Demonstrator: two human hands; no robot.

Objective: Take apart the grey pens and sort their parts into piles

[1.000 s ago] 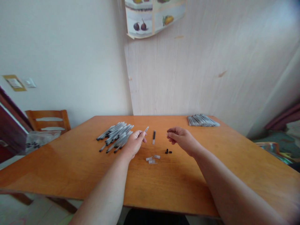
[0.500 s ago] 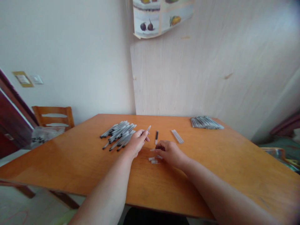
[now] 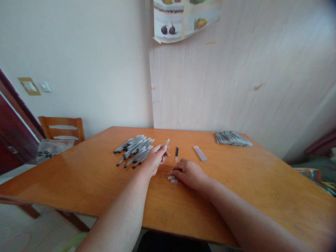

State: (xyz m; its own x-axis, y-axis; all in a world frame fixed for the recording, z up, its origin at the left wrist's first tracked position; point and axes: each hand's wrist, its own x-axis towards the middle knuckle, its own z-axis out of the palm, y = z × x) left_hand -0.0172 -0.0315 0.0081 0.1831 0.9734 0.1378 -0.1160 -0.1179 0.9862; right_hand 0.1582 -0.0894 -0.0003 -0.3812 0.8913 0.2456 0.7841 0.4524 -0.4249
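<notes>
My left hand (image 3: 154, 159) is closed around a slim pen (image 3: 167, 142), its pale end slanting up past the fingers; the rest of it is hidden in the hand. My right hand (image 3: 191, 173) rests low on the table with its fingers bent together over some small clear pen caps (image 3: 172, 178). What its fingertips pinch, if anything, is hidden. Just beyond the right hand lies a short piece, black at the far part and clear at the near end (image 3: 176, 154). Left of my left hand is a loose heap of clear pens with black ends (image 3: 135, 148).
Several pale, thin tubes (image 3: 200, 153) lie side by side right of the black piece. At the table's far right is a stack of grey-black pens (image 3: 232, 138). A wooden chair (image 3: 63, 132) with a plastic bag (image 3: 54, 148) stands beyond the left edge.
The view has shifted slightly. My right hand's fingers have settled lower over the clear caps. My left hand still holds the pen, now tilted a little more upright.
</notes>
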